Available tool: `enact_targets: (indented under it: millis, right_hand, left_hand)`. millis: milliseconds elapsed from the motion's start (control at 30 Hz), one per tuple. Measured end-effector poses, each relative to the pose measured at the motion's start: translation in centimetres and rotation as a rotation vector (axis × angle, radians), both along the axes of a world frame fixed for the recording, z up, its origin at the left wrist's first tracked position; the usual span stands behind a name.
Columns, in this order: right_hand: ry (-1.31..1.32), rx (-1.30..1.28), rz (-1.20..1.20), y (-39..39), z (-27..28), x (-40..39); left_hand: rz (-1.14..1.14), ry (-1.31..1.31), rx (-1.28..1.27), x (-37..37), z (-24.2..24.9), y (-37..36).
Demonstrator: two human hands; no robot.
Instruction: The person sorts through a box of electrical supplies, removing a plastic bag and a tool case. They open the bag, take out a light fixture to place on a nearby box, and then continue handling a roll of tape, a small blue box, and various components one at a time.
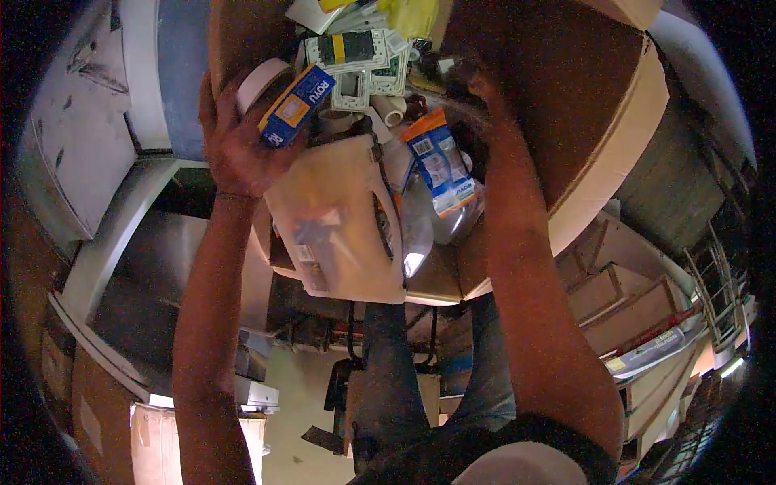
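My left hand [242, 153] is at the left side of an open cardboard box [598, 170], its fingers and thumb around a small blue and yellow ROYU box [297, 105]. A pale tape-like roll [263, 82] sits against the same hand. My right hand [490, 101] reaches into the cardboard box on the right; its fingers are dark and blurred, beside a dark item I cannot make out. Between my hands lie white switch frames [352, 90], a blue and orange ROYU packet [441, 162] and a translucent plastic case [335, 218] with a handle, tilted over the near edge.
Yellow plastic [411, 16] lies at the back of the cardboard box. My legs [392, 364] are below its near edge. Wooden compartments [622, 299] and a wire rack [715, 283] stand at the right. Another carton [153, 440] is at the lower left.
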State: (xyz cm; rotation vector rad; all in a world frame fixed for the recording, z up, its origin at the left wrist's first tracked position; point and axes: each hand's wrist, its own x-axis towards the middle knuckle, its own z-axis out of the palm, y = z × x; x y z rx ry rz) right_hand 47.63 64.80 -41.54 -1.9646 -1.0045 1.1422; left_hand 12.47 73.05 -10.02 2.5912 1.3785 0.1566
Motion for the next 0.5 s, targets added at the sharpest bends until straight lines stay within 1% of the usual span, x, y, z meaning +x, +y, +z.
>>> enact_targets:
  millis: [67,200,233,300,367,433,500]
  right_hand:
    - [0.002,-0.003,-0.016,-0.3,0.0,0.5]
    - [-0.034,0.012,-0.008,-0.5,-0.6,0.7]
    - [-0.05,0.021,0.007,-0.3,-0.8,0.5]
    - [-0.097,0.019,0.105,0.3,-1.8,-0.5]
    - [-0.156,-0.007,0.252,0.9,-3.2,-2.6]
    - [-0.337,-0.08,0.394,0.8,-4.5,-5.1]
    - [-0.655,-0.124,0.477,1.4,-3.7,-7.9]
  left_hand:
    - [0.043,-0.036,0.015,-0.2,-0.5,-0.2]
    - [0.039,-0.029,0.001,-0.3,-0.7,-0.3]
    - [0.042,-0.031,0.031,-0.2,-0.8,-0.3]
    - [0.041,-0.029,0.056,-0.2,-1.0,-0.4]
    - [0.055,-0.025,0.053,-0.2,-1.1,-0.7]
    - [0.053,0.008,0.033,0.0,-0.9,-0.8]
    - [0.051,0.044,0.021,0.0,-0.8,-0.8]
